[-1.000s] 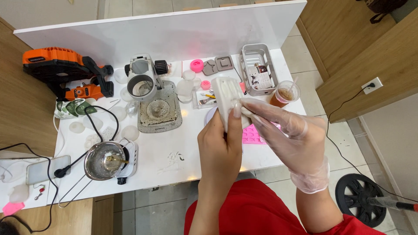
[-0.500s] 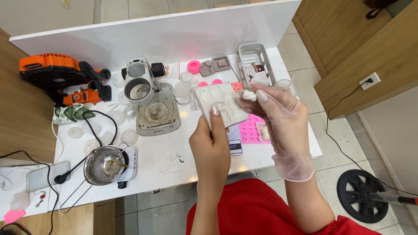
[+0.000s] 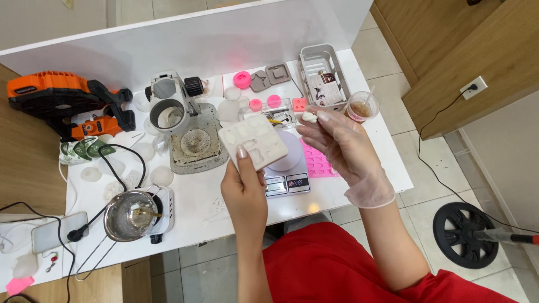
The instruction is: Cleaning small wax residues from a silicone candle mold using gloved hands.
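Grip check: bare left hand (image 3: 242, 188) pinches a white, rubbery-looking mold (image 3: 253, 140) by its lower edge, thumb on top, holding it over the small scale (image 3: 287, 168) on the white surface (image 3: 208, 207). A second ago the mold stood edge-on; now it's tipped flat, shallow cavities showing. Gloved right hand (image 3: 342, 148) has come off it and nips a little white lumpy piece (image 3: 309, 116) at its fingertips, just right of the mold.
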